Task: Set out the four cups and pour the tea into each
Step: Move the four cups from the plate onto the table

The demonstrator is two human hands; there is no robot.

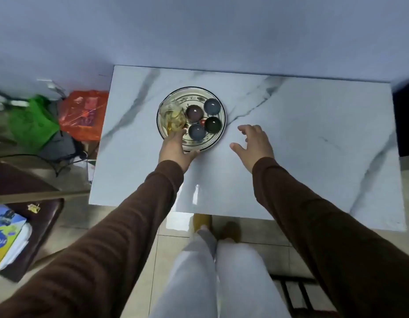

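A round patterned tray [216,136] sits on the marble table [290,138]. On it stand several small cups: a purple-brown cup [194,113], a blue-grey cup [211,106], a dark green cup [213,124] and a second blue-grey cup [197,131]. A glass pitcher [172,117] of yellow tea stands on the tray's left side. My left hand [175,149] rests at the tray's near edge, fingertips touching the pitcher's base. Apart from the tray, my right hand [254,143] hovers to its right, fingers spread and holding nothing.
A wall runs behind the table. On the floor to the left lie an orange bag [84,113], a green bag [31,122] and cables. A dark stool with a box [6,235] on it stands at the near left. My legs are below the table's front edge.
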